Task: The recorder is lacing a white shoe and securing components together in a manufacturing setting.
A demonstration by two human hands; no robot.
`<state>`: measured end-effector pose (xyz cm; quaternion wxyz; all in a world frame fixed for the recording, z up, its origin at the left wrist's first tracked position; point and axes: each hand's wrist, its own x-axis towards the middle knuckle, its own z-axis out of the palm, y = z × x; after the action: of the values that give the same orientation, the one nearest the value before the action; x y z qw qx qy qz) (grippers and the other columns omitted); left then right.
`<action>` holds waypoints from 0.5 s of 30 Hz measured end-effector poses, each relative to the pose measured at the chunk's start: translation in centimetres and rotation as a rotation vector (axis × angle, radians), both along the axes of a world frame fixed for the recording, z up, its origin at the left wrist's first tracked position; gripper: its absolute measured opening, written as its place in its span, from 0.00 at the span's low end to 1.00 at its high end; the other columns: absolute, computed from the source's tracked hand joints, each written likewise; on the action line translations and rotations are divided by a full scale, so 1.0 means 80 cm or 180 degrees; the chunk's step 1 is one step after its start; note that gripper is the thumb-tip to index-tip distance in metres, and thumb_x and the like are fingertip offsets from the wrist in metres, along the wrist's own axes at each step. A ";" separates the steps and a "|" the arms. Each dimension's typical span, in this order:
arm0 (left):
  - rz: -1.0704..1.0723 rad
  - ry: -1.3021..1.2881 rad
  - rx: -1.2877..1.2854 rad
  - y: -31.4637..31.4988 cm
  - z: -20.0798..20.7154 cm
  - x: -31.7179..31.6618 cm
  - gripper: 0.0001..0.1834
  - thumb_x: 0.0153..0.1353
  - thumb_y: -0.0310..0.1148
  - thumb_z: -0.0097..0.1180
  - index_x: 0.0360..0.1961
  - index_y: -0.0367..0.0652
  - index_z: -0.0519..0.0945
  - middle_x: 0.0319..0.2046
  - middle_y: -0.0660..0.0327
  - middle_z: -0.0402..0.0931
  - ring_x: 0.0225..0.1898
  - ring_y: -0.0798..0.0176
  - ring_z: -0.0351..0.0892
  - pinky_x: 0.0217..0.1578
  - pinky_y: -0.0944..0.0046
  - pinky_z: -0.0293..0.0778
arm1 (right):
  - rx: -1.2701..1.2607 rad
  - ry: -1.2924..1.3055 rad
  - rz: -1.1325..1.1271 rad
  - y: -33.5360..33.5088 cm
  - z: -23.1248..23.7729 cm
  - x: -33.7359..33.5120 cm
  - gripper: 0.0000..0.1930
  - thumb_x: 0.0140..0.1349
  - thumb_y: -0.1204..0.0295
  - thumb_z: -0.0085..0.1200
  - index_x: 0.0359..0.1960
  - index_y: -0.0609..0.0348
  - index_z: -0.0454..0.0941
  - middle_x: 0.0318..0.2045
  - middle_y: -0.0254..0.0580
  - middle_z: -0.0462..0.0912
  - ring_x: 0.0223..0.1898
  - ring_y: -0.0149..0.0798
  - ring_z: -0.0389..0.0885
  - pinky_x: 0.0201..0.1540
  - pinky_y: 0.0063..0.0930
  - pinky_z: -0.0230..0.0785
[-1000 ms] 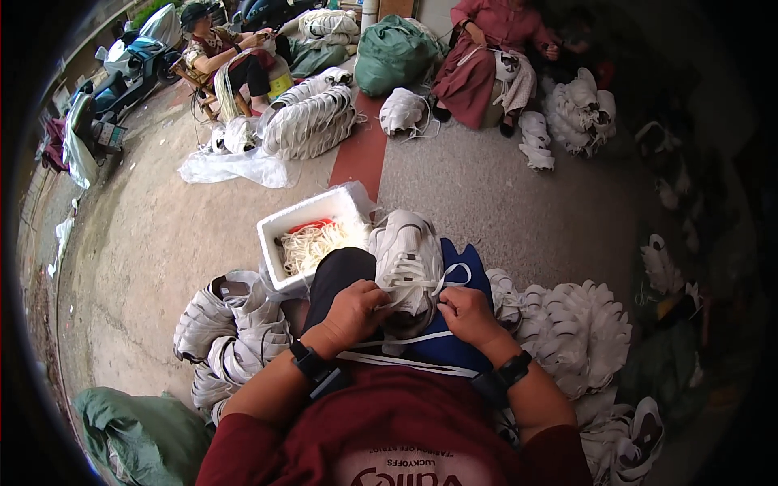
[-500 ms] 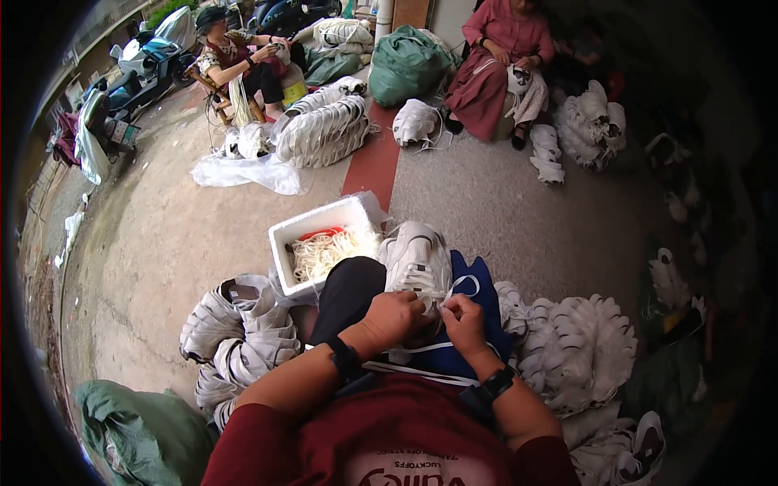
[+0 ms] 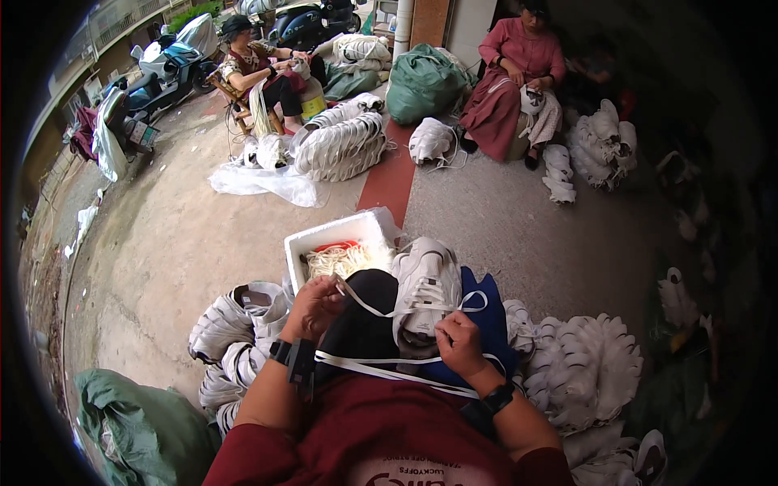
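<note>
A bare concrete floor (image 3: 162, 259) carries a white box (image 3: 336, 243) of laces, white shoe heaps left (image 3: 231, 324) and right (image 3: 587, 373), a shoe stack (image 3: 340, 146) farther off, green sacks (image 3: 421, 81), and clear plastic sheeting (image 3: 259, 182).

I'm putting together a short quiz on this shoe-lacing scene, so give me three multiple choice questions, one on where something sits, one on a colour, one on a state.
1. Where is the white box of laces?
A. in front of the person's knees, toward the left
B. behind the person
C. on a chair

2. What colour is the shoe on the lap?
A. black
B. white
C. red

3. What is the left hand doing?
A. resting open on the ground
B. gripping a bag
C. pinching a white lace

Answers: 1 A, it sits just beyond the knees. 2 B, the upper is white. 3 C, the lace runs taut from its fingers to the shoe, which the right hand steadies.
</note>
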<state>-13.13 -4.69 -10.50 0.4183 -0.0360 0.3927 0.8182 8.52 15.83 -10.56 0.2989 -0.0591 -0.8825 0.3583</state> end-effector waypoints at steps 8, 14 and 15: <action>-0.0104 0.0036 0.0255 0.023 -0.013 0.036 0.06 0.61 0.28 0.53 0.27 0.43 0.70 0.25 0.61 0.74 0.24 0.71 0.73 0.23 0.74 0.69 | 0.0919 -0.1133 0.0323 -0.024 0.000 -0.043 0.08 0.46 0.77 0.56 0.30 0.61 0.73 0.25 0.50 0.73 0.28 0.51 0.75 0.30 0.41 0.68; -0.0699 0.0418 -0.0212 0.042 -0.008 0.059 0.04 0.59 0.26 0.56 0.29 0.41 0.73 0.25 0.62 0.77 0.25 0.72 0.76 0.24 0.75 0.71 | 0.0577 -0.0995 -0.0315 -0.027 -0.008 -0.057 0.16 0.45 0.76 0.57 0.38 0.63 0.71 0.27 0.54 0.74 0.30 0.55 0.75 0.32 0.45 0.67; -0.0718 0.0456 -0.0366 0.044 -0.010 0.061 0.03 0.58 0.25 0.56 0.29 0.40 0.74 0.25 0.62 0.77 0.26 0.72 0.76 0.25 0.75 0.71 | 0.0598 -0.1048 -0.0283 -0.028 -0.010 -0.057 0.16 0.45 0.76 0.57 0.38 0.63 0.71 0.27 0.54 0.74 0.30 0.55 0.75 0.32 0.45 0.67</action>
<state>-8.24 -1.15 -11.30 0.4757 0.0429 0.4693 0.7427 3.92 13.63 -11.33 0.1702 -0.1276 -0.9456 0.2463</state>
